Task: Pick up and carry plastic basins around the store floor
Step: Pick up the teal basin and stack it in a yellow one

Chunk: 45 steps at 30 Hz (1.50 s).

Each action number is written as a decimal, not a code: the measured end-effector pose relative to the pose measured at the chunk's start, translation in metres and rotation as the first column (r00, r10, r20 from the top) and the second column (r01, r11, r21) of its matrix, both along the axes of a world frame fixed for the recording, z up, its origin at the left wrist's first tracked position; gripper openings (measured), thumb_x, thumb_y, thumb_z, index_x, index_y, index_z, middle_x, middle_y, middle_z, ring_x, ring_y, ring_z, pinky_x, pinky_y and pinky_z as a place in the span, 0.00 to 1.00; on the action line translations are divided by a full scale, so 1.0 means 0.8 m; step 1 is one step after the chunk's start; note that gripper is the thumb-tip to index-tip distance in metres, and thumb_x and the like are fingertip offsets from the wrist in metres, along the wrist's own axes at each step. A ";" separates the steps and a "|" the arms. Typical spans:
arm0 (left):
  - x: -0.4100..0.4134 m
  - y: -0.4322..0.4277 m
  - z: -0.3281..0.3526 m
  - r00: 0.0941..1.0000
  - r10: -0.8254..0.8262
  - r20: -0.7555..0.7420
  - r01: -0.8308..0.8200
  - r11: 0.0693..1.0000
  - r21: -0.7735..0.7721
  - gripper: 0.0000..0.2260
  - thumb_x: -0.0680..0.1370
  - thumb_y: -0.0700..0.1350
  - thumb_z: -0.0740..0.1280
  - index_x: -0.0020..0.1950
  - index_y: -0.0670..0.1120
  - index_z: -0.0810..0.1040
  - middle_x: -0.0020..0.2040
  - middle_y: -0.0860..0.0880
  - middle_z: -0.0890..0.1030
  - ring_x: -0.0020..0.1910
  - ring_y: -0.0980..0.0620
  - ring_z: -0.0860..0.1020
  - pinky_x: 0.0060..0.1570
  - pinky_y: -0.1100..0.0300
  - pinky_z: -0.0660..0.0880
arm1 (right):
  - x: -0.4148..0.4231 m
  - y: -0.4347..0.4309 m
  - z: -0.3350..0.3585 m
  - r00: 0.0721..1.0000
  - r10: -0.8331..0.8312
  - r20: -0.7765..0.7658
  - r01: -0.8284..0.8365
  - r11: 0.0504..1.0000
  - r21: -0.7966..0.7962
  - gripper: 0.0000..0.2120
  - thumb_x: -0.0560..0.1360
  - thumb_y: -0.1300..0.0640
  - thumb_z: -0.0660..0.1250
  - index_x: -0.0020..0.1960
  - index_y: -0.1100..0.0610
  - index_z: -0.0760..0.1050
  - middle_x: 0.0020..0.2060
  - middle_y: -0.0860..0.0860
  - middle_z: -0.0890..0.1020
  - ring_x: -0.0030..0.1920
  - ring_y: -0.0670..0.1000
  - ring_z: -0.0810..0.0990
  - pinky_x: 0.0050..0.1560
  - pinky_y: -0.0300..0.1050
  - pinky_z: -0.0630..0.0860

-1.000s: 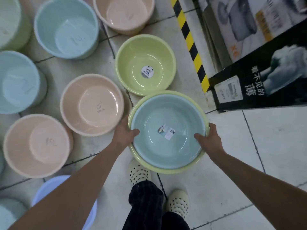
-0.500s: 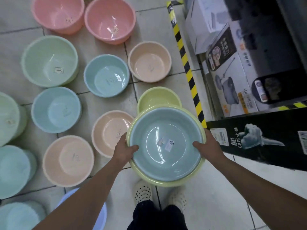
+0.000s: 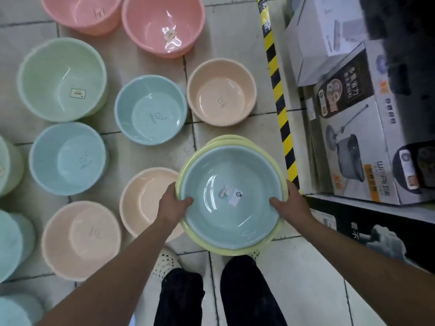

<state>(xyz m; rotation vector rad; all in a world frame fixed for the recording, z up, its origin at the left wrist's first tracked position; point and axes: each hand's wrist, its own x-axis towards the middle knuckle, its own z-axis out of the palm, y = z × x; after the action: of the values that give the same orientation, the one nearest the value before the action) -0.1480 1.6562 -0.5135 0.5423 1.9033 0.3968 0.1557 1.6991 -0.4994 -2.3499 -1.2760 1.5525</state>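
Two hands — left hand (image 3: 173, 206), right hand (image 3: 291, 206) — each grip clamped on two nested basins (image 3: 231, 196).

Two pink basins (image 3: 162, 22) lie at the top. Three peach basins (image 3: 221, 91), two full pale blue basins (image 3: 150, 109) and one full pale green basin (image 3: 62, 78) rest on the floor. A blue basin (image 3: 231, 196) nests in two yellow-green basins (image 3: 235, 251). Two hands (image 3: 173, 207) show.
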 end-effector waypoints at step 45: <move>0.055 0.071 -0.312 0.981 -0.164 -0.107 0.172 0.983 0.067 0.26 0.77 0.43 0.65 0.74 0.51 0.61 0.54 0.50 0.78 0.51 0.44 0.78 0.52 0.52 0.75 | 0.023 0.030 -0.323 0.983 -0.137 0.121 0.135 0.991 0.018 0.29 0.77 0.54 0.68 0.74 0.53 0.59 0.58 0.57 0.76 0.50 0.56 0.74 0.49 0.47 0.71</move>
<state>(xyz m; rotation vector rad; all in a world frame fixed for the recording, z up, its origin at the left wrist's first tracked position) -0.1039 1.7127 -0.7634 0.7812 1.9276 0.3370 0.1737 1.7235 -0.7580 -2.5013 -1.1135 1.3806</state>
